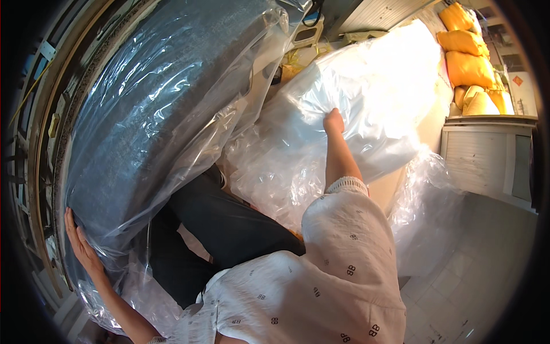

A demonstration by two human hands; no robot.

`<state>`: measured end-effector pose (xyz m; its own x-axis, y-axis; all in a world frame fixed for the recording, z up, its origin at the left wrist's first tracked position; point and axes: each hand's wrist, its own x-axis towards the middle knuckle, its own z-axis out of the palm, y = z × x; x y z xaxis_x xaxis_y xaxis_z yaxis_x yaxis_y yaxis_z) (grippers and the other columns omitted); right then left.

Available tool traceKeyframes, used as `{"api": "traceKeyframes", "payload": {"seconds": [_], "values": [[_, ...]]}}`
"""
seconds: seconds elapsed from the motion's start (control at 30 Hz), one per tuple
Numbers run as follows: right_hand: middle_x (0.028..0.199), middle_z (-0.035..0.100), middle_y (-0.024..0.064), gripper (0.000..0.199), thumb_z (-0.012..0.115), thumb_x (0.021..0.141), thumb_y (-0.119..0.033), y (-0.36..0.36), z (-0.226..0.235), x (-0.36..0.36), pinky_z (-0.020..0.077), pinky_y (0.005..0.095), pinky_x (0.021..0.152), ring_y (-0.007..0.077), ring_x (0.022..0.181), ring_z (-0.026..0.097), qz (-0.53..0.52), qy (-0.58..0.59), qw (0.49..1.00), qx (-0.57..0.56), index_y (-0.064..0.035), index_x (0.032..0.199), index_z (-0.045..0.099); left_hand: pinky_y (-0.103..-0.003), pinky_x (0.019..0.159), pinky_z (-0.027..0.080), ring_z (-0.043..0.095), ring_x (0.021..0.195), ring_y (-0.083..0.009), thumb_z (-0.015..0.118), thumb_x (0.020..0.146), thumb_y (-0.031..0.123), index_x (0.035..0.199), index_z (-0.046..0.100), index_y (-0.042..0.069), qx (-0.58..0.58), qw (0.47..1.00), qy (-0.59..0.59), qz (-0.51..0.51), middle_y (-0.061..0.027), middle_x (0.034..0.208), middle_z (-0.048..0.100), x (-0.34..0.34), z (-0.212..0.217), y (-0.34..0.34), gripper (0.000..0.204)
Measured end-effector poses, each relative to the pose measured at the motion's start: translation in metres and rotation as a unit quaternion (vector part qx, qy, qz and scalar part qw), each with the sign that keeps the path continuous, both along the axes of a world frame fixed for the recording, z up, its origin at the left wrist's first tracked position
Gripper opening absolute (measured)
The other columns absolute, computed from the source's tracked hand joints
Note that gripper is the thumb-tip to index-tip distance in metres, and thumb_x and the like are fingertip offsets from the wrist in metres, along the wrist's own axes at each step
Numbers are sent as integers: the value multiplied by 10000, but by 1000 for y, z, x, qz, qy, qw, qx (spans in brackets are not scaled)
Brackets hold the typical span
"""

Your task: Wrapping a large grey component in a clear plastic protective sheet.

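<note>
A long dark-grey padded piece point(129, 129) wrapped in clear plastic film takes up the left side. My left hand point(84, 247) rests on its near-left edge, fingers stretched out over the film. To the right lies a large pale bundle point(375, 74) in shiny clear plastic. My right arm reaches out over it, and my right hand point(334, 122) is closed on a gathered pinch of the plastic film point(318, 94), which creases outward from the fingers. What the pale bundle holds inside I cannot make out in the glare.
Yellow stuffed bags point(470, 66) are stacked at the far right on a whitish cabinet point(481, 157). Loose clear film point(427, 209) hangs down to the tiled floor point(464, 275). A wooden-edged frame point(43, 132) runs along the left. My dark-trousered legs point(226, 221) stand between the two wrapped pieces.
</note>
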<state>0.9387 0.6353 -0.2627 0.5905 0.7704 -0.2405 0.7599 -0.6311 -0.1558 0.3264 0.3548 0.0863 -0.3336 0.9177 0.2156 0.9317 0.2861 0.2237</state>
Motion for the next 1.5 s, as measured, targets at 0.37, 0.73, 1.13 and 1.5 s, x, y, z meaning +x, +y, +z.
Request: {"api": "traceKeyframes", "payload": {"seconds": [0.37, 0.73, 1.13, 1.5], "values": [[618, 510, 24, 63, 556, 788, -70, -165, 53, 241, 405, 244, 435, 142, 499, 493, -362, 545, 569, 497, -80, 742, 515, -396, 841, 430, 578, 944, -268, 520, 873, 94, 931, 601, 33, 102, 709, -566, -408, -114, 889, 616, 237, 67, 56, 116], [748, 500, -11, 76, 455, 927, -152, -193, 335, 88, 343, 209, 474, 64, 575, 428, -43, 495, 650, 575, -106, 969, 498, -301, 761, 425, 536, 855, -185, 433, 933, 332, 1055, 471, -42, -293, 0, -854, -430, -111, 940, 542, 326, 139, -14, 395], [802, 503, 2, 74, 401, 944, -95, -213, 359, -44, 409, 195, 559, 62, 620, 468, 194, 670, 633, 336, -72, 1008, 432, -316, 798, 412, 528, 874, -200, 452, 854, 569, 1093, 458, -51, -357, 88, -793, -486, -125, 973, 538, 322, 156, 8, 665], [795, 632, 70, 260, 684, 679, -49, -241, 371, -111, 499, 306, 639, 254, 705, 613, 647, 321, 638, 268, -61, 930, 617, -250, 695, 428, 520, 781, -113, 563, 869, 238, 960, 578, 3, -376, 559, -672, -307, -36, 840, 579, 327, 16, 87, 252]]}}
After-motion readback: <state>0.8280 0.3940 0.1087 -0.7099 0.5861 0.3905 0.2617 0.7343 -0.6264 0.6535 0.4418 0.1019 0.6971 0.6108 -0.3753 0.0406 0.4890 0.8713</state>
